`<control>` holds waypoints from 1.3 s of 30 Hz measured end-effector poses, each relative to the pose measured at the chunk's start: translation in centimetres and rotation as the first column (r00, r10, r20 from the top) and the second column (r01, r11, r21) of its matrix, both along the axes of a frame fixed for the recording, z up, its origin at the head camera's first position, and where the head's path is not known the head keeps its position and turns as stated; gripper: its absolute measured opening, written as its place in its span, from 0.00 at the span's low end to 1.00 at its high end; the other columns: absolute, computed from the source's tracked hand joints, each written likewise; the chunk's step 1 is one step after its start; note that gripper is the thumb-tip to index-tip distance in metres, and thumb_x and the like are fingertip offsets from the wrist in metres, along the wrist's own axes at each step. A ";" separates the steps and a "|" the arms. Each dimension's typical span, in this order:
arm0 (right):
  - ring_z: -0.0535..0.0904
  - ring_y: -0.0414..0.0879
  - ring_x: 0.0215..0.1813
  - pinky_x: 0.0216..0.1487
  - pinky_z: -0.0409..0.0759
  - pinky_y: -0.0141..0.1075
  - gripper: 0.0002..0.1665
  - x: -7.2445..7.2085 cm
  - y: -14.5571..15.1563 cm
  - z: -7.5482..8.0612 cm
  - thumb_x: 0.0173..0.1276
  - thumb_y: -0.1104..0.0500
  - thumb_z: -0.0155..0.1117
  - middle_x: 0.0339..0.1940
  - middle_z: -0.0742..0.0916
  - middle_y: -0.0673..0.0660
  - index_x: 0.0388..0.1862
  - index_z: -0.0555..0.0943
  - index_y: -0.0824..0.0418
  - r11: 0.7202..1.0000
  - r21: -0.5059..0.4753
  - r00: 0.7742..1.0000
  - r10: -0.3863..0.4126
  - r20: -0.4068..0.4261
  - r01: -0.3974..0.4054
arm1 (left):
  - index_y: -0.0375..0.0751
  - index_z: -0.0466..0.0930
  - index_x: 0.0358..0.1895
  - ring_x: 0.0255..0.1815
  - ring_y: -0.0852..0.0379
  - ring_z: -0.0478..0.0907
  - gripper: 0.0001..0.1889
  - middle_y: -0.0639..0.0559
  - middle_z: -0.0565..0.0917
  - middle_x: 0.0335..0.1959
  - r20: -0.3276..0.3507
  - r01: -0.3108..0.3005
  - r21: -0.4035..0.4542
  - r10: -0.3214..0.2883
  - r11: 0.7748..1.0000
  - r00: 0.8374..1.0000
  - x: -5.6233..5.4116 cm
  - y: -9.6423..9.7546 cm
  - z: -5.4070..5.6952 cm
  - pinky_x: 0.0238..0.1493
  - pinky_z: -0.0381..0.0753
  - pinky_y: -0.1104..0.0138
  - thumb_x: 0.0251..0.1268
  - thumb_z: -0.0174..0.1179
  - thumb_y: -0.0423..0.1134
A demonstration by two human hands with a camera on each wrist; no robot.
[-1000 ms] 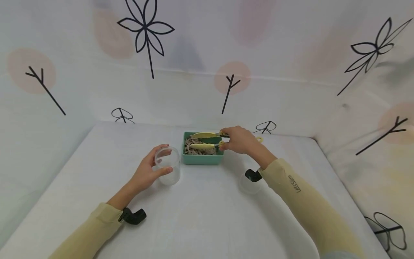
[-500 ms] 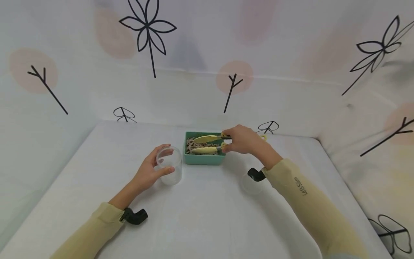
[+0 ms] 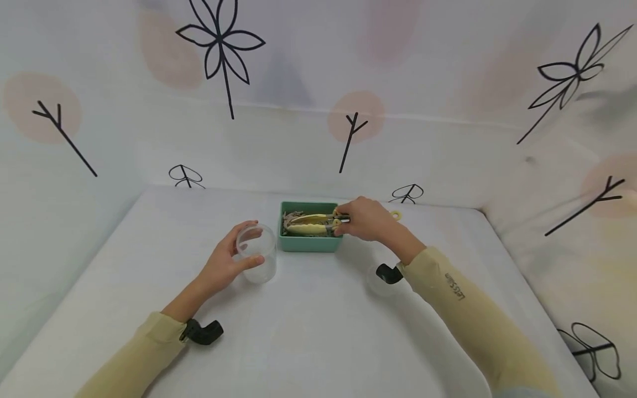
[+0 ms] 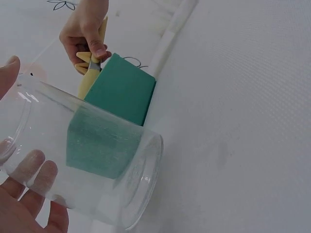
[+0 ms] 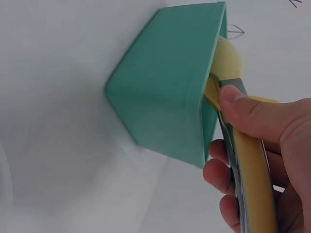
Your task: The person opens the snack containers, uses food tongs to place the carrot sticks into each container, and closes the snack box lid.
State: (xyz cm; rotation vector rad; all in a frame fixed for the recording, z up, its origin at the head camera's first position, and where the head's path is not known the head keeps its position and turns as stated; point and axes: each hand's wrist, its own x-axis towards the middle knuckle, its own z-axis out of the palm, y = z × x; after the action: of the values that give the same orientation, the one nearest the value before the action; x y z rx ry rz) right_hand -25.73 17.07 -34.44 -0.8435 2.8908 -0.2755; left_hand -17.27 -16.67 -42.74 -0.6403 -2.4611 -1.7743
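Observation:
My left hand (image 3: 221, 266) grips a clear plastic jar (image 3: 261, 267), its thumb and fingers around the sides. The jar stands upright on the table, open at the top. To its right sits a green rectangular box (image 3: 308, 244) with greyish-brown strands (image 3: 290, 218) inside. My right hand (image 3: 367, 219) holds yellow-tipped tongs (image 3: 309, 228) over the box's right end, their heads down among the strands. In the right wrist view the thumb and fingers squeeze the tongs' handles (image 5: 252, 179); the box wall hides the tips. Whether strands are pinched between the tips is unclear.
A clear round lid (image 3: 381, 283) lies flat on the white table (image 3: 308, 331), partly under the right wrist's black camera mount (image 3: 389, 274). A patterned cloth wall (image 3: 278, 149) rises behind the table, with another at the right.
The tongs' two arms have drawn closer together and their heads sit lower in the box. My right hand has dipped slightly. The left hand and jar stay in place.

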 end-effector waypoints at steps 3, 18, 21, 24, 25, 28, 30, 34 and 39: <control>0.76 0.42 0.28 0.28 0.73 0.37 0.17 0.2 0.5 -0.1 0.64 0.46 0.73 0.31 0.85 0.46 0.46 0.85 0.54 0.999 -0.035 1.000 0.000 -0.009 0.000 | 0.49 0.62 0.74 0.72 0.48 0.63 0.39 0.43 0.73 0.68 0.012 0.001 -0.017 -0.001 1.000 1.000 0.0 -0.2 0.3 0.65 0.63 0.42 0.61 0.71 0.35; 0.74 0.43 0.28 0.30 0.73 0.38 0.17 0.4 3.7 1.1 0.63 0.50 0.75 0.29 0.85 0.48 0.44 0.85 0.59 0.977 -0.206 0.998 -0.056 -0.006 0.054 | 0.44 0.61 0.73 0.72 0.46 0.63 0.41 0.44 0.73 0.68 0.034 -0.001 -0.043 0.002 0.999 0.999 -1.0 0.4 1.0 0.67 0.63 0.43 0.57 0.74 0.37; 0.76 0.43 0.29 0.31 0.74 0.38 0.18 0.3 4.1 1.3 0.62 0.51 0.75 0.31 0.87 0.49 0.46 0.86 0.60 0.970 -0.236 0.998 -0.055 -0.005 0.052 | 0.43 0.62 0.72 0.72 0.46 0.63 0.41 0.43 0.73 0.67 0.028 -0.024 -0.062 0.026 0.998 0.999 -1.1 0.5 1.1 0.67 0.65 0.42 0.57 0.75 0.39; 0.76 0.43 0.29 0.33 0.75 0.38 0.20 0.1 4.4 1.3 0.62 0.52 0.75 0.33 0.88 0.50 0.49 0.85 0.61 0.966 -0.253 0.999 -0.049 -0.005 0.047 | 0.42 0.64 0.72 0.70 0.46 0.65 0.41 0.42 0.73 0.66 0.008 -0.048 -0.077 0.049 0.996 0.999 -1.1 0.6 1.1 0.65 0.68 0.42 0.56 0.75 0.41; 0.77 0.43 0.30 0.33 0.76 0.38 0.21 0.1 4.4 1.4 0.62 0.53 0.75 0.35 0.88 0.50 0.50 0.85 0.62 0.965 -0.258 0.999 -0.050 -0.001 0.048 | 0.42 0.64 0.72 0.70 0.46 0.65 0.41 0.42 0.73 0.66 0.004 -0.055 -0.078 0.056 0.995 0.998 -1.1 0.6 1.1 0.64 0.68 0.42 0.56 0.75 0.41; 0.77 0.44 0.32 0.35 0.77 0.39 0.23 0.2 4.4 1.8 0.63 0.53 0.75 0.37 0.89 0.51 0.53 0.85 0.62 0.959 -0.277 0.998 -0.054 0.011 0.056 | 0.42 0.65 0.72 0.70 0.46 0.66 0.41 0.43 0.74 0.65 -0.003 -0.067 -0.086 0.067 0.994 0.998 -1.1 0.5 1.1 0.64 0.69 0.42 0.55 0.76 0.41; 0.77 0.44 0.32 0.35 0.77 0.39 0.23 0.3 4.4 2.2 0.63 0.53 0.75 0.38 0.89 0.51 0.54 0.84 0.62 0.953 -0.296 0.998 -0.054 0.017 0.056 | 0.42 0.65 0.72 0.70 0.46 0.66 0.41 0.43 0.74 0.66 0.001 -0.067 -0.094 0.068 0.993 0.998 -1.3 0.4 1.0 0.64 0.69 0.41 0.56 0.75 0.41; 0.78 0.45 0.32 0.35 0.78 0.39 0.20 0.7 4.1 3.2 0.63 0.56 0.74 0.38 0.89 0.51 0.52 0.85 0.63 0.936 -0.351 0.999 -0.034 0.003 0.033 | 0.43 0.64 0.72 0.70 0.46 0.65 0.41 0.44 0.74 0.66 0.026 -0.063 -0.097 0.066 0.993 0.997 -1.4 0.5 1.1 0.63 0.69 0.42 0.55 0.76 0.43; 0.78 0.45 0.32 0.33 0.78 0.39 0.20 1.4 2.9 4.2 0.63 0.56 0.75 0.37 0.89 0.51 0.52 0.85 0.62 0.913 -0.409 1.000 0.006 -0.011 -0.010 | 0.43 0.64 0.72 0.71 0.46 0.65 0.41 0.42 0.74 0.67 0.049 -0.059 -0.089 0.063 0.994 0.997 -1.5 0.5 1.2 0.63 0.69 0.41 0.56 0.76 0.43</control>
State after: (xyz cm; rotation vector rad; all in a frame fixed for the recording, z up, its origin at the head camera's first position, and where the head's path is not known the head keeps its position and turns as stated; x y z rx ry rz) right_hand -24.35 19.93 -30.19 -0.9105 2.8782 -0.9041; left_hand -18.75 -16.19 -41.57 -0.5253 -2.5752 -1.6903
